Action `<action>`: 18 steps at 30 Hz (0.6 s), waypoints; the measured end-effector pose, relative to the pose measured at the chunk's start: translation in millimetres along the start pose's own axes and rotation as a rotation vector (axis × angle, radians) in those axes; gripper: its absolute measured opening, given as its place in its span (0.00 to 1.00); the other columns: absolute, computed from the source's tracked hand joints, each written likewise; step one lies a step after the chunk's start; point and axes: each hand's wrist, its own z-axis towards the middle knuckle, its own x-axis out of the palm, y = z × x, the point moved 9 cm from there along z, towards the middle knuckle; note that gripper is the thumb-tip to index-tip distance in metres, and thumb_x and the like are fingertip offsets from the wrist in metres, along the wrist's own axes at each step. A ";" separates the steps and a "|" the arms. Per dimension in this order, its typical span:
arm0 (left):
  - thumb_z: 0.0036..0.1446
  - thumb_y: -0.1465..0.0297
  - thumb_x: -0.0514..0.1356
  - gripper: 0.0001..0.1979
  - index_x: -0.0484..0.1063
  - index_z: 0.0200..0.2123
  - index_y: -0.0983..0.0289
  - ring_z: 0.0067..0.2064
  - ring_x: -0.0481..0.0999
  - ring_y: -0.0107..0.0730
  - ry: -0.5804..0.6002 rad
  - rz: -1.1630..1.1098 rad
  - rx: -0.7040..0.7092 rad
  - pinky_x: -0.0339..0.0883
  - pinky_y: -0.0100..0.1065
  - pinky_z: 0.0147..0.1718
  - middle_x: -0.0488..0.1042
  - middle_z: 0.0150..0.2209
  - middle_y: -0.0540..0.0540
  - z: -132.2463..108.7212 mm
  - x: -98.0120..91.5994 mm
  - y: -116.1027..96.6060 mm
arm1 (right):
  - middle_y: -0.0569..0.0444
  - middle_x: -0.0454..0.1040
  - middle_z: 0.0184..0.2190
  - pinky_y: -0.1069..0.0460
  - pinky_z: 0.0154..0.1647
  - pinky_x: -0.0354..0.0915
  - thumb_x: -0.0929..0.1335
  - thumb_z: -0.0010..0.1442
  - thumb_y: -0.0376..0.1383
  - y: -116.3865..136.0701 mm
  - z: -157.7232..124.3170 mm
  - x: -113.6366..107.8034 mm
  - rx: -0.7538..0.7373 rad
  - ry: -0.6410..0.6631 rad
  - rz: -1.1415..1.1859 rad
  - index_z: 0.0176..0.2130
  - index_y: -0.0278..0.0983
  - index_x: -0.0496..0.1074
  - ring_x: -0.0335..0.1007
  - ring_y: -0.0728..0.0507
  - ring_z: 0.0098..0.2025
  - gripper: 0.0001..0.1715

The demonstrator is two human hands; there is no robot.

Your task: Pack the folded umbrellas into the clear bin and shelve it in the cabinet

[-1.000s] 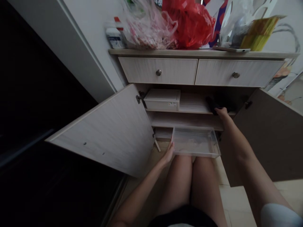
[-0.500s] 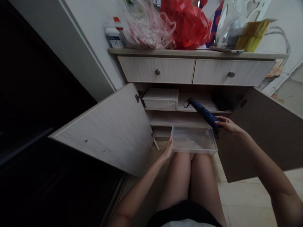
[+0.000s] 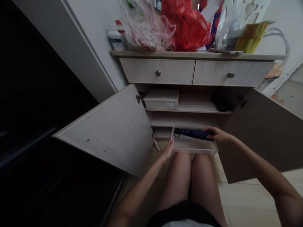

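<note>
Two bare hands above bare thighs (image 3: 182, 179). Left hand (image 3: 168, 150): fingers upright against the left wall of a clear plastic storage box (image 3: 195, 150); whether it grips or only steadies, cannot tell. Right hand (image 3: 219, 135): fingers curled over the right end of a folded navy umbrella (image 3: 194, 134), holding it, firmness not shown. Umbrella: inside the box, lower centre of the frame, near the far wall, the only item visible there. Long axis level, along the box's length; wrist strap (image 3: 176, 133) points left, other end under the right hand. Beyond: open cabinet doors, left door (image 3: 104, 132) and right door (image 3: 260, 135); one shelf (image 3: 189, 111) bearing a white plastic box (image 3: 161, 99) and a dark bundle (image 3: 221, 102). Higher: two drawers (image 3: 157, 72); upper centre, a red plastic bag (image 3: 186, 26).
</note>
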 end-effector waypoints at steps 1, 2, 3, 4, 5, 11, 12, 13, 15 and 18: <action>0.63 0.43 0.48 0.41 0.47 0.72 0.57 0.73 0.45 0.47 -0.002 -0.014 0.011 0.40 0.47 0.70 0.50 0.72 0.54 0.4 -0.4 -0.1 | 0.47 0.77 0.48 0.46 0.56 0.65 0.71 0.51 0.35 1.9 2.7 1.1 -0.009 -0.017 -0.073 0.49 0.35 0.74 0.72 0.38 0.50 0.23; 0.62 0.42 0.48 0.41 0.48 0.72 0.56 0.73 0.45 0.47 -0.004 -0.029 0.022 0.40 0.48 0.70 0.51 0.72 0.54 0.8 -0.8 -0.1 | 0.48 0.77 0.47 0.46 0.55 0.65 0.71 0.51 0.33 3.7 5.2 2.3 -0.017 -0.031 -0.137 0.49 0.36 0.74 0.73 0.39 0.49 0.23; 0.61 0.42 0.49 0.42 0.49 0.71 0.56 0.73 0.45 0.48 -0.007 -0.043 0.030 0.40 0.48 0.70 0.51 0.72 0.54 1.2 -1.5 0.1 | 0.49 0.78 0.46 0.46 0.54 0.66 0.70 0.52 0.31 5.3 7.6 3.7 -0.026 -0.038 -0.189 0.49 0.36 0.74 0.74 0.39 0.48 0.23; 0.61 0.42 0.50 0.42 0.50 0.71 0.56 0.73 0.45 0.48 -0.010 -0.054 0.037 0.40 0.48 0.70 0.52 0.72 0.54 1.5 -2.3 0.3 | 0.49 0.78 0.45 0.47 0.53 0.66 0.70 0.52 0.30 6.8 9.7 5.2 -0.036 -0.041 -0.232 0.49 0.37 0.74 0.74 0.39 0.48 0.23; 0.61 0.42 0.51 0.42 0.51 0.71 0.56 0.73 0.44 0.48 -0.011 -0.063 0.043 0.40 0.49 0.70 0.52 0.72 0.54 1.7 -3.0 0.3 | 0.49 0.78 0.45 0.47 0.52 0.67 0.69 0.52 0.29 8.2 11.5 6.4 -0.047 -0.043 -0.269 0.49 0.37 0.74 0.74 0.39 0.47 0.23; 0.60 0.42 0.52 0.40 0.52 0.70 0.53 0.74 0.42 0.46 0.019 -0.093 0.059 0.39 0.48 0.70 0.50 0.72 0.53 -0.7 -2.3 -3.2 | 0.47 0.77 0.47 0.50 0.47 0.67 0.69 0.52 0.26 7.9 15.7 9.5 -0.039 -0.101 -0.530 0.52 0.39 0.71 0.74 0.39 0.48 0.27; 0.60 0.42 0.52 0.40 0.53 0.70 0.53 0.74 0.42 0.46 0.021 -0.092 0.062 0.40 0.48 0.70 0.50 0.72 0.53 -1.4 -1.8 -4.4 | 0.46 0.76 0.48 0.50 0.46 0.67 0.69 0.52 0.26 7.2 15.4 10.6 -0.023 -0.113 -0.588 0.53 0.40 0.71 0.74 0.39 0.48 0.28; 0.60 0.42 0.52 0.40 0.53 0.70 0.54 0.73 0.43 0.46 0.017 -0.087 0.073 0.40 0.48 0.70 0.51 0.72 0.54 -2.1 -1.6 -6.3 | 0.45 0.76 0.49 0.51 0.44 0.67 0.69 0.52 0.26 7.3 15.0 12.0 -0.013 -0.124 -0.645 0.54 0.41 0.70 0.74 0.39 0.48 0.29; 0.61 0.43 0.52 0.40 0.55 0.70 0.56 0.73 0.43 0.46 0.002 -0.067 0.110 0.39 0.47 0.71 0.52 0.72 0.55 -3.1 -1.9 -11.0 | 0.44 0.74 0.49 0.51 0.42 0.67 0.67 0.52 0.25 9.9 14.4 15.4 -0.013 -0.147 -0.746 0.55 0.41 0.68 0.73 0.38 0.48 0.31; 0.61 0.44 0.53 0.40 0.55 0.70 0.59 0.73 0.44 0.46 0.000 -0.051 0.143 0.38 0.46 0.71 0.50 0.72 0.55 -3.2 -1.1 -14.4 | 0.43 0.74 0.45 0.51 0.42 0.66 0.65 0.52 0.23 14.3 15.4 22.7 -0.035 -0.156 -0.835 0.56 0.41 0.67 0.72 0.39 0.44 0.33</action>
